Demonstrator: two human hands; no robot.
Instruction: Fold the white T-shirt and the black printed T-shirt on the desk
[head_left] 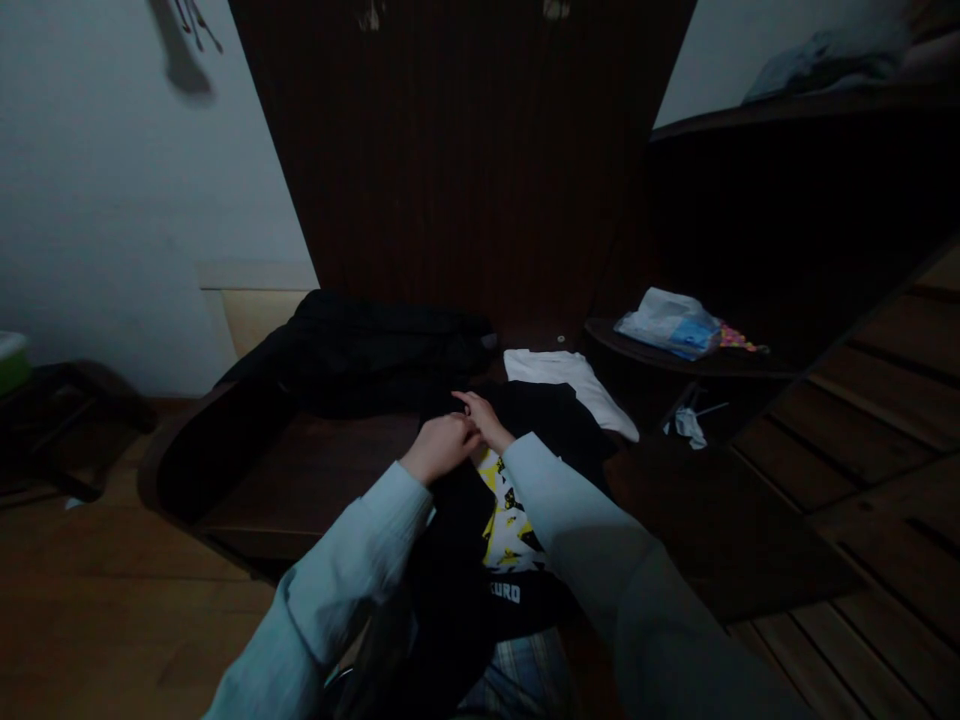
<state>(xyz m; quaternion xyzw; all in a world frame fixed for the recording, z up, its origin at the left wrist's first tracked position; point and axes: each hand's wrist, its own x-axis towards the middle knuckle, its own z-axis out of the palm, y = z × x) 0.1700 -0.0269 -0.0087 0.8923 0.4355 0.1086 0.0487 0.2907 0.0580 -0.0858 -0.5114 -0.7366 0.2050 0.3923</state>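
Observation:
A black T-shirt (514, 520) with a white and yellow print and pale letters along its lower part lies spread in front of me. My left hand (442, 445) is at its upper left part, fingers curled in on the dark cloth. Touching it on the right, my right hand (486, 420) rests over the shirt with a finger stretched out to the left. Part of the right hand's fingers is hidden behind the left. Just beyond the shirt lies a folded white garment (574, 385). Blue-checked cloth (517, 670) shows below the shirt's lower edge.
Dark clothing (367, 345) is heaped at the back of the wooden bench (322, 470), whose curved armrest (172, 460) stands left. On the right, a low shelf (667, 362) holds a plastic packet (671, 322). Crumpled white material (688, 427) is below. A dark panel (465, 160) rises behind.

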